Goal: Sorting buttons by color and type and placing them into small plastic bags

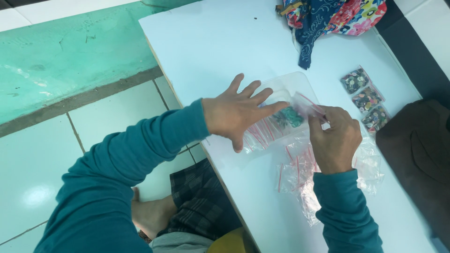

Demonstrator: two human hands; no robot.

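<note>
1. Nearest: bare foot [152,216] on pale floor tiles [37,168], checked cloth [199,199] at the knee, just under the near edge of the white bench [211,42].
2. Heap of empty clear zip bags [300,180] with red seal strips, lying loose on the bench just before the right wrist; some spread out to the right under the hand.
3. Right hand [333,138], teal sleeve: grip pinched, thumb and fingertips pressed together on the red-striped mouth of a small zip bag [307,104] held at the right rim of the tub.
4. Left hand [236,112], teal sleeve: grip spread, fingers fanned flat, palm down, resting on the near left side of the tub, fingertips reaching toward the pinched bag.
5. Clear plastic tub [295,82], shallow, rounded corners, mid-bench between the two hands; holding flat zip bags and a cluster of small green pieces [291,117].
6. Three filled zip bags [366,99] of small mixed-colour pieces, laid in a row to the right of the tub, apart from both hands.
7. Dark brown cloth [417,154] at the right bench edge, just beside the row.
8. Farthest: bunched patterned fabric [328,16], blue and floral, at the bench's far end.
</note>
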